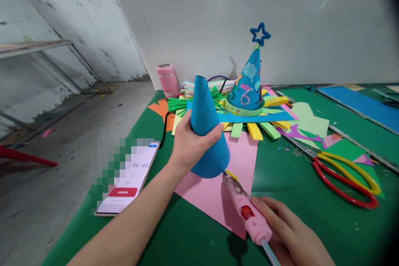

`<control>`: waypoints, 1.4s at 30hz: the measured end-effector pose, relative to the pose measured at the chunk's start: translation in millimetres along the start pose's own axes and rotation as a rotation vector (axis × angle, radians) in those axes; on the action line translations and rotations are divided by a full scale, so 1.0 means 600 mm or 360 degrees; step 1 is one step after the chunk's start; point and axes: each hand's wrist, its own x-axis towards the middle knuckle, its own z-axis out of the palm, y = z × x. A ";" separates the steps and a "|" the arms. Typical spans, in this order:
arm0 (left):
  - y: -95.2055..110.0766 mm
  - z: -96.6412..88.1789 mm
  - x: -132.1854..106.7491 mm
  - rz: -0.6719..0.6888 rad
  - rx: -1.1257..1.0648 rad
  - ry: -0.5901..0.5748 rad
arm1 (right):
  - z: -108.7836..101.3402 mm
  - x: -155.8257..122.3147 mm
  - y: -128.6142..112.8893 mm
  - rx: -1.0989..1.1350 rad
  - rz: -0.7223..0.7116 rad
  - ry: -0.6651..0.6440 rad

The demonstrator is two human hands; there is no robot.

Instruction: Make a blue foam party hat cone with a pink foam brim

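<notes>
A plain blue paper cone stands with its wide end down over a sheet of pink paper. My left hand wraps round its side, thumb across the front. In my right hand is a pink hot glue gun, a glue stick trailing from its rear. The nozzle meets the cone's bottom edge at the right; whether it touches cannot be told. Behind stands a decorated blue party hat with a "6" on its front and a dark blue star on top.
Large scissors with red and yellow handles lie at right among paper scraps. A phone showing 06:40 lies left, near the green table's edge. Green pipe cleaners and a pink bottle stand at the back, before a white panel.
</notes>
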 end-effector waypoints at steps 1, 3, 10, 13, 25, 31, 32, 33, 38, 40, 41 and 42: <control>0.000 0.000 0.000 -0.0001 0.0002 0.0000 | -0.001 -0.001 0.000 0.0051 0.0035 -0.0001; -0.001 0.000 -0.001 -0.0004 0.0008 0.0004 | -0.002 -0.002 -0.002 0.0135 0.0113 0.0009; -0.001 0.000 0.001 -0.0030 0.0002 -0.0014 | 0.005 -0.007 0.003 0.0230 0.0176 0.0002; -0.001 -0.003 0.003 -0.0015 -0.0042 -0.0046 | 0.007 -0.017 0.018 0.0230 0.0180 0.0013; 0.003 -0.059 0.024 -0.0184 -0.0213 -0.0924 | 0.005 -0.045 0.020 0.0221 0.0327 0.0090; 0.014 -0.030 -0.007 0.0065 0.0133 -0.0145 | -0.004 -0.035 0.009 0.0209 0.0193 0.0194; 0.016 -0.024 -0.012 0.0077 0.0178 -0.0077 | -0.005 -0.034 0.008 0.0209 0.0185 0.0197; 0.017 -0.019 -0.015 0.0071 0.0199 -0.0064 | -0.005 -0.032 0.008 0.0205 0.0170 0.0187; 0.015 -0.009 -0.012 0.0050 0.0132 -0.0243 | -0.006 -0.032 0.007 0.0275 -0.0002 0.0010; 0.014 -0.008 -0.009 0.0044 0.0072 -0.0288 | -0.006 -0.033 0.004 0.0279 -0.0011 -0.0008; 0.013 -0.008 -0.008 0.0041 0.0048 -0.0294 | -0.005 -0.033 0.003 0.0256 -0.0007 -0.0003; 0.013 -0.008 -0.008 0.0041 0.0030 -0.0292 | -0.005 -0.033 0.001 0.0224 -0.0003 0.0004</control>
